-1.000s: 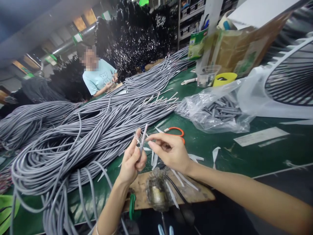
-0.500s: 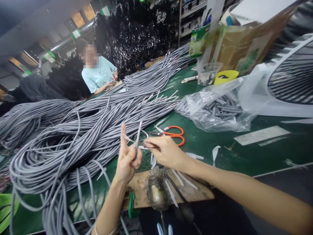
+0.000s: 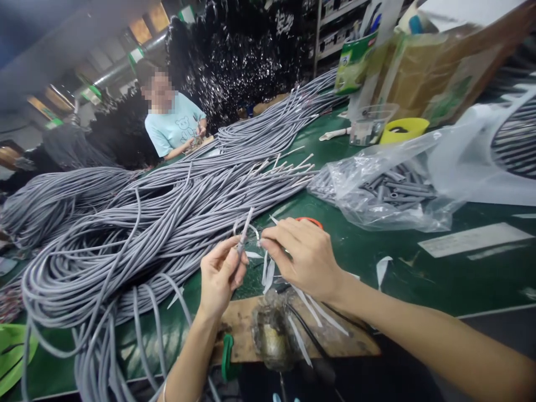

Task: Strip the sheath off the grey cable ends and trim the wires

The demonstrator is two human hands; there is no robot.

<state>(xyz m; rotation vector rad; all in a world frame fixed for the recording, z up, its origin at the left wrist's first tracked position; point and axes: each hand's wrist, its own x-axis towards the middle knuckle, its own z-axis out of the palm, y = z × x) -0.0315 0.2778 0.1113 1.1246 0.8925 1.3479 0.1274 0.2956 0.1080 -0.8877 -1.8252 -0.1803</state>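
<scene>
My left hand (image 3: 220, 276) is closed round a grey cable near its end. The cable's pale stripped end (image 3: 248, 220) points up out of my thumb and fingers. A thin whitish strand (image 3: 255, 230) curves from beside that end toward my right hand (image 3: 307, 257). Thumb and forefinger of the right hand are pinched on the strand's tip, just to the right of the cable. Behind the right hand, an orange scissors handle (image 3: 312, 221) shows only in part; the rest is covered. White strips (image 3: 268, 273) hang or lie below the hands.
Bundled grey cables (image 3: 104, 240) spread over the green table (image 3: 377, 301) at left. A clear bag (image 3: 389, 192) of grey tube pieces lies right, near a yellow container (image 3: 404, 131) and a fan (image 3: 515, 139). A wooden board (image 3: 347, 340) is at the front. A co-worker (image 3: 178, 125) sits opposite.
My left forefinger, earlier raised with the strand across it, has come down onto the cable. My right hand has shifted slightly right and now covers more of the scissors. The view has turned a little.
</scene>
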